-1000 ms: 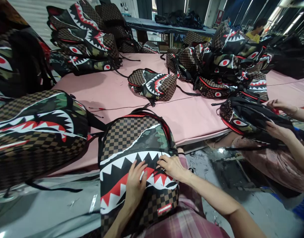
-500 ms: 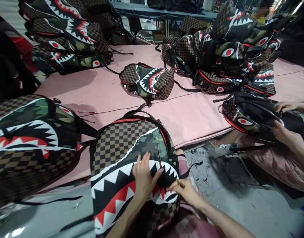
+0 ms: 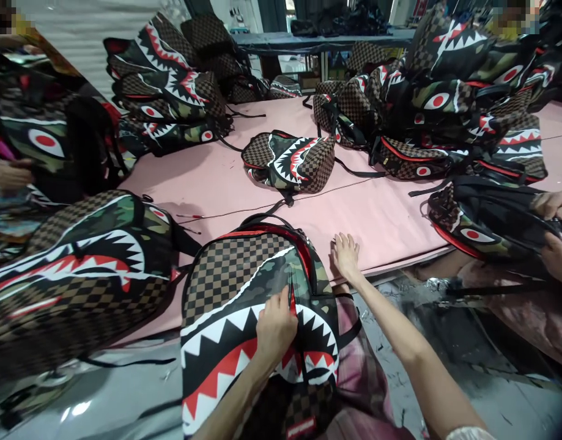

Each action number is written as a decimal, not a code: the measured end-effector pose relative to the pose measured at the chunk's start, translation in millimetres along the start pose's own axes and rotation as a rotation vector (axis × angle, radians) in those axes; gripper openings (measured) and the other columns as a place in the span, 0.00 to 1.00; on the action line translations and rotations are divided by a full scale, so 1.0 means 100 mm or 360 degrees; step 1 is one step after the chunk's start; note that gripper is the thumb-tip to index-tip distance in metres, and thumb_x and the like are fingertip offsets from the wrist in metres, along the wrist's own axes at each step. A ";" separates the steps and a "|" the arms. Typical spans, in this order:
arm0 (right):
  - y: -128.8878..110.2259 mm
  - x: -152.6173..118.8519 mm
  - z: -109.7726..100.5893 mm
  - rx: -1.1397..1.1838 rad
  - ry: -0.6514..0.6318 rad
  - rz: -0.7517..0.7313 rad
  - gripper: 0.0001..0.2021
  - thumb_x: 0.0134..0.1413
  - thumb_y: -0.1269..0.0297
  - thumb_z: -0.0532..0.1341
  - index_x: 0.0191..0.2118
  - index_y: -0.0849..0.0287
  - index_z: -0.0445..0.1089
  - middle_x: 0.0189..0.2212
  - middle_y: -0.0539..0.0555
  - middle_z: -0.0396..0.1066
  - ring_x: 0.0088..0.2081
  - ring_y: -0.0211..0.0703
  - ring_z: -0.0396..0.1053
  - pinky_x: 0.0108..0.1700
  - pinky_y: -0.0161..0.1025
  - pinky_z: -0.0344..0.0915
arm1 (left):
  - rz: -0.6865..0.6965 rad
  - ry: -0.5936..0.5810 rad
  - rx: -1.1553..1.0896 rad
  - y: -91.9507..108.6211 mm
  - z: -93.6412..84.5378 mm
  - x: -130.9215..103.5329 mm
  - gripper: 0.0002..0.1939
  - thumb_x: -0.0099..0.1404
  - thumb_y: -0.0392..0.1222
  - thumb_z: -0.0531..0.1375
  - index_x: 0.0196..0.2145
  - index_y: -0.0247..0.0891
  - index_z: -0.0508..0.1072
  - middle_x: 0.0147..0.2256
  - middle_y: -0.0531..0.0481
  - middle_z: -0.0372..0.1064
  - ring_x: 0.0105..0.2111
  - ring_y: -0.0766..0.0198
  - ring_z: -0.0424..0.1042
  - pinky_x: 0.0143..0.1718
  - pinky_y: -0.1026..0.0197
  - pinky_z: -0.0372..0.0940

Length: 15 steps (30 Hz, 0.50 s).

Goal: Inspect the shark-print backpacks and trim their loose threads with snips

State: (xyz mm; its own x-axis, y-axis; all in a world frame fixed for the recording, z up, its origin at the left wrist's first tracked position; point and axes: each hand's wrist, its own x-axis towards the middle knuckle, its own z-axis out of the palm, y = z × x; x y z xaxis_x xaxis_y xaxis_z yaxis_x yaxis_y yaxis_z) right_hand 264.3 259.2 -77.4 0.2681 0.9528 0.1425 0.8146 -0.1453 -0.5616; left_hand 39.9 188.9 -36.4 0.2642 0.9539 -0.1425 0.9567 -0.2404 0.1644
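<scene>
A backpack [image 3: 235,263] with brown check, camouflage and a shark-mouth print stands upright against the table edge before me. My left hand [image 3: 277,327] is closed at its front, fingers pinched along the upright front zipper [image 3: 293,300], where a sliver of red shows. Whatever lies inside those fingers is hidden. Over on the pink tabletop [image 3: 303,223], my right hand [image 3: 345,253] rests with its fingers spread, right of the backpack; nothing shows in it. The backpack's top opening gapes a little, with red edging.
Another shark backpack [image 3: 101,250] lies close on the left. One small backpack [image 3: 292,160] sits mid-table, with piles of backpacks [image 3: 170,91] behind. Co-workers' hands handle bags at the right [image 3: 556,226] and far left [image 3: 10,174]. Thread scraps litter the floor [image 3: 427,373].
My right hand has left the front zipper and reached forward onto the tabletop; the small dark thing it held no longer shows. My left hand has closed from spread fingers to a pinch at the zipper.
</scene>
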 end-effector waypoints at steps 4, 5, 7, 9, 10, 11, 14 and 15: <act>-0.30 -0.70 -0.05 0.0252 0.0017 -0.0790 0.17 0.60 0.71 0.49 0.53 0.59 0.64 0.50 0.59 0.67 0.58 0.45 0.55 0.58 0.50 0.53 | -0.0116 -0.0362 0.0081 0.09 -0.18 0.28 0.31 0.59 0.37 0.49 0.60 0.27 0.51 0.32 0.34 0.73 0.33 0.47 0.74 0.34 0.51 0.64; -0.35 -0.89 -0.04 0.0259 -0.0139 -0.1020 0.17 0.60 0.71 0.49 0.53 0.58 0.64 0.49 0.57 0.68 0.58 0.44 0.56 0.58 0.49 0.54 | -0.0088 -0.0339 0.0064 0.09 -0.23 0.31 0.31 0.60 0.37 0.48 0.60 0.27 0.50 0.32 0.34 0.73 0.34 0.47 0.74 0.34 0.52 0.64; -0.39 -1.22 -0.01 0.0145 -0.0356 -0.1184 0.18 0.60 0.72 0.49 0.55 0.58 0.62 0.52 0.57 0.66 0.59 0.45 0.54 0.57 0.51 0.55 | -0.0037 -0.0268 0.0024 0.08 -0.34 0.26 0.30 0.61 0.36 0.46 0.61 0.28 0.49 0.32 0.36 0.73 0.34 0.49 0.74 0.34 0.54 0.64; -0.38 -1.41 0.00 0.0029 -0.0504 -0.1123 0.21 0.60 0.73 0.48 0.58 0.57 0.57 0.56 0.57 0.61 0.60 0.46 0.52 0.58 0.55 0.52 | 0.0064 -0.0157 0.0014 0.06 -0.43 0.07 0.30 0.61 0.35 0.45 0.62 0.31 0.47 0.29 0.39 0.73 0.30 0.52 0.74 0.32 0.55 0.64; -0.37 -1.45 -0.01 -0.0005 -0.0549 -0.1066 0.22 0.59 0.73 0.48 0.59 0.57 0.56 0.57 0.57 0.60 0.61 0.47 0.51 0.59 0.56 0.51 | 0.0147 -0.0073 0.0028 0.05 -0.46 -0.07 0.31 0.61 0.34 0.45 0.62 0.32 0.47 0.28 0.41 0.73 0.29 0.54 0.74 0.31 0.56 0.63; -0.37 -1.47 -0.02 -0.0022 -0.0586 -0.1025 0.23 0.58 0.73 0.49 0.59 0.56 0.56 0.57 0.56 0.60 0.61 0.48 0.51 0.59 0.58 0.50 | 0.0245 0.0024 0.0053 0.04 -0.47 -0.21 0.31 0.61 0.33 0.45 0.62 0.33 0.46 0.26 0.43 0.72 0.27 0.55 0.73 0.30 0.57 0.63; -0.47 -1.43 -0.10 0.0056 -0.0581 -0.0909 0.24 0.53 0.75 0.52 0.56 0.52 0.61 0.53 0.56 0.66 0.57 0.49 0.58 0.56 0.53 0.57 | 0.0474 0.0324 0.0154 0.05 -0.44 -0.55 0.33 0.58 0.27 0.46 0.62 0.34 0.49 0.23 0.48 0.68 0.23 0.59 0.70 0.26 0.61 0.62; -0.54 -1.40 -0.13 0.0131 -0.0549 -0.0841 0.23 0.53 0.75 0.51 0.54 0.51 0.64 0.48 0.55 0.69 0.53 0.48 0.63 0.52 0.50 0.61 | 0.0497 0.0407 0.0178 0.06 -0.42 -0.62 0.34 0.57 0.26 0.46 0.62 0.34 0.50 0.22 0.48 0.67 0.22 0.60 0.69 0.25 0.61 0.62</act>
State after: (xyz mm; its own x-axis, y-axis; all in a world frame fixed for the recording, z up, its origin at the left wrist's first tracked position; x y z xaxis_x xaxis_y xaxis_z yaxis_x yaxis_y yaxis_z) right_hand 189.5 130.0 -56.9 -0.3516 0.9233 0.1543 0.7456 0.3759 -0.5503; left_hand 24.3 136.3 14.6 0.5182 0.8426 0.1463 0.8466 -0.5297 0.0520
